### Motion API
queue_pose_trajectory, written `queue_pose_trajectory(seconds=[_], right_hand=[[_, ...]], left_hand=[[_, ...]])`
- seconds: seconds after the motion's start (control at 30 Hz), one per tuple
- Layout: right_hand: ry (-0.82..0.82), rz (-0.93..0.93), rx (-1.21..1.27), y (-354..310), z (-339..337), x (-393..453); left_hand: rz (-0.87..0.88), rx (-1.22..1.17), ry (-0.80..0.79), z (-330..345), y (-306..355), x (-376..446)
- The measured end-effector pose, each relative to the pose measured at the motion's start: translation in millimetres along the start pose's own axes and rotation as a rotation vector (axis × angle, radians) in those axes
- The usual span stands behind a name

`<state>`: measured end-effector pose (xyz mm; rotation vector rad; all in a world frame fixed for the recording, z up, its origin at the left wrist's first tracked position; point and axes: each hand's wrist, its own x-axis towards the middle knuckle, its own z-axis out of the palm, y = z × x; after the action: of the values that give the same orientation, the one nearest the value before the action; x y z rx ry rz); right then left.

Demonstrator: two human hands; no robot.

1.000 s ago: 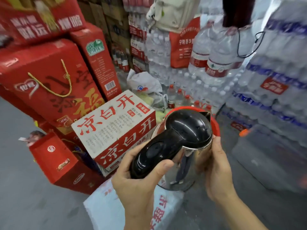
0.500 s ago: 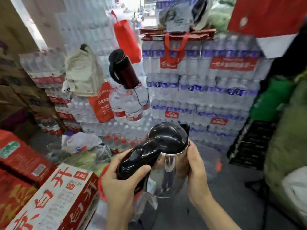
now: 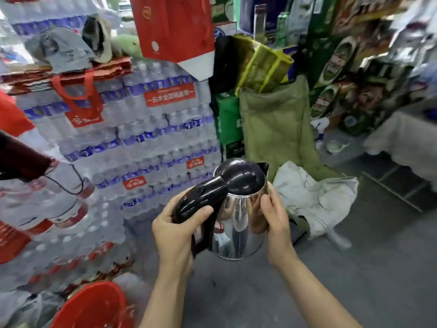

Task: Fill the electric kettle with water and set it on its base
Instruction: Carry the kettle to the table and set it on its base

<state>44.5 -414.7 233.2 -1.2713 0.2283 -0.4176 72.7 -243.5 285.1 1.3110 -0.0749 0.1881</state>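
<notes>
A shiny steel electric kettle [image 3: 238,223] with a black lid and black handle is held upright in the air at the middle of the view. My left hand [image 3: 176,230] is wrapped around the black handle. My right hand [image 3: 274,223] presses flat against the steel body on its right side. The lid is down. No kettle base and no tap show in this view.
Stacked shrink-wrapped packs of bottled water [image 3: 146,138] fill the left and centre. A red bucket [image 3: 94,306] sits at the bottom left. A green quilt [image 3: 276,129] and a pale cloth [image 3: 314,197] lie to the right, with shelves [image 3: 378,67] beyond. Grey floor [image 3: 354,268] stretches right.
The view has swung to the right, from red cartons to water stacks to the quilt and shelves. The kettle stays in both hands, carried along with the turn.
</notes>
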Motion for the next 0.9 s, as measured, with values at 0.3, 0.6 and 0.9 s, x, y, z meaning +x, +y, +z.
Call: queue_pose_trajectory(seconds=[0.3, 0.6, 0.9], right_hand=[[0.340, -0.136, -0.076, -34, -142, -16], [0.535, -0.184, -0.182, -71, -299, -28], [0.720, -0.297, -0.237, -123, -423, -16]], left_hand=[[-0.177, -0.126, -0.370, 142, -48, -29], [-0.284, -0.194, -0.604, 297, -97, -81], [-0.321, -0.216, -0.792, 448, -127, -119]])
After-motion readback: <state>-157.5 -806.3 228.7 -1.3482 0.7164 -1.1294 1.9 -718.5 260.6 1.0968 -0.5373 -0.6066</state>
